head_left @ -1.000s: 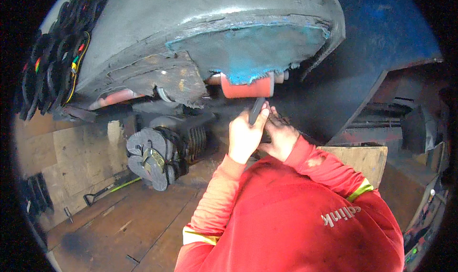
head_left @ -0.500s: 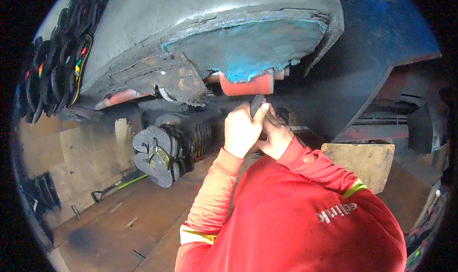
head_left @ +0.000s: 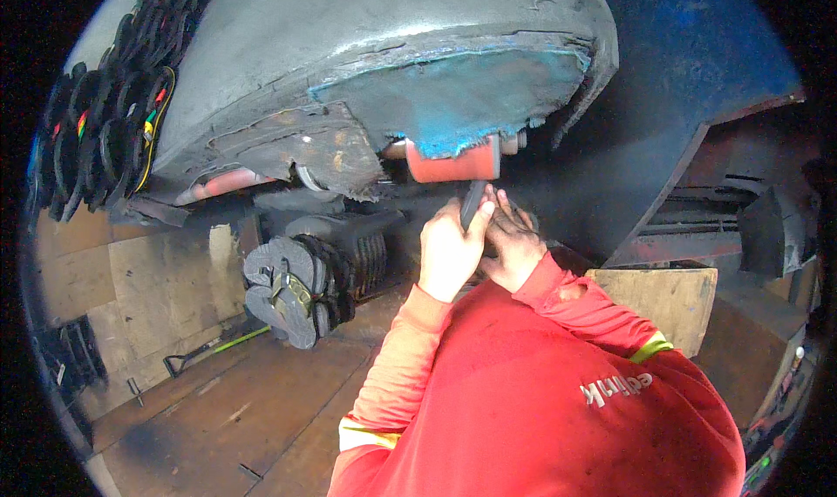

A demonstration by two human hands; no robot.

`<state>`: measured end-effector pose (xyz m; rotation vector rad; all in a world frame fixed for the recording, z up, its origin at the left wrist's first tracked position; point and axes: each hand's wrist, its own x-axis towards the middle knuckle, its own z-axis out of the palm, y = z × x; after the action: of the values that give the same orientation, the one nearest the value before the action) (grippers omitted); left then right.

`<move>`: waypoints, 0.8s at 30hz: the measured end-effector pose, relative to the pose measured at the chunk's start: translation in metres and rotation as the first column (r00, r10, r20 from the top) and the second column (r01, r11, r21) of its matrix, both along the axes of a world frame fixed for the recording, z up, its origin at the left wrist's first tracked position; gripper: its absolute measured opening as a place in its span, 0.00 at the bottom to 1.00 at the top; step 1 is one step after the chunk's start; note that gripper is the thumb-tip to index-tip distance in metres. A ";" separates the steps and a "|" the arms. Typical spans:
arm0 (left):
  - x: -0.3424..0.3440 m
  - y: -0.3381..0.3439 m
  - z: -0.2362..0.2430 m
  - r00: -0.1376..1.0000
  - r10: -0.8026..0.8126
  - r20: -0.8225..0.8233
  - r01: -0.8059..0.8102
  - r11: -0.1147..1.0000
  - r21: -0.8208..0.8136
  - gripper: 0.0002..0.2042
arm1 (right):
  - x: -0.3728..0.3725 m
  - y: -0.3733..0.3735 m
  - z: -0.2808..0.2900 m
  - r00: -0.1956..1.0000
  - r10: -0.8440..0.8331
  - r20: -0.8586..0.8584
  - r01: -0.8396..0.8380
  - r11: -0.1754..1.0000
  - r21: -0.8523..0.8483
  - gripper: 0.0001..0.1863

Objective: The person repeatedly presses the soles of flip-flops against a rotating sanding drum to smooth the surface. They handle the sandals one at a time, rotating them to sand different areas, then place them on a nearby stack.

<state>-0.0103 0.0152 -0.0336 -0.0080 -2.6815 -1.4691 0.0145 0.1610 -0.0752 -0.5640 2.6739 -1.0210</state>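
- Held nearly upright at the middle of the view, just beneath one red-orange roller (head_left: 453,164): one narrow dark strip (head_left: 471,205), with a top end leaning slightly right. Cannot tell whether touching the roller or just beside it.
- Closed around the strip with the left-hand grip (head_left: 447,246): thumb laid upward along the near side, fingers curled behind, wrist almost in line with a forearm rising from the lower edge.
- Set close against it with the right-hand grip (head_left: 516,246): smudged fingers pointing upward beside the left thumb, forearm slanting in from lower right. Cannot tell whether pinching the strip or only steadying.
- Covered by two red sleeves, each with one yellow band: left sleeve (head_left: 397,366) and right sleeve (head_left: 597,314).
- Draped over the roller from above: one ragged blue-stained cloth (head_left: 471,91), beneath one large grey hood (head_left: 392,9).
- Farther left under the same hood: one brownish torn flap (head_left: 305,144) and one second red roller (head_left: 228,183), partly hidden.
- Bundled left of the hands: grey flip-flops (head_left: 283,292), too overlapped to count, with one camouflage-patterned strap at the front.
- Hung at upper left: many dark flip-flops (head_left: 109,135), likewise uncountable.
- Lying on the brown floor (head_left: 288,392): one green-handled tool (head_left: 235,342).
- Standing at right: one plywood board (head_left: 667,305).
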 end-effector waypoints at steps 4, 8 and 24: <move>-0.004 0.000 0.001 0.990 0.000 0.140 0.025 0.984 -0.178 0.18 | -0.001 0.001 0.003 0.995 -0.020 0.098 0.030 0.994 -0.107 0.49; 0.010 0.000 0.010 0.996 0.024 0.086 -0.028 0.999 0.035 0.15 | 0.004 0.000 0.006 0.991 -0.008 -0.130 0.023 0.993 0.114 0.45; -0.013 -0.004 0.016 0.968 0.017 0.251 0.030 0.983 -0.182 0.19 | -0.009 -0.003 0.049 0.891 -0.022 0.454 0.027 1.000 -0.004 0.48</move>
<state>-0.0229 0.0113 -0.0180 0.1691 -3.0133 -1.2957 0.0059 0.1578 -0.0260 -0.2489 2.2651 -1.0242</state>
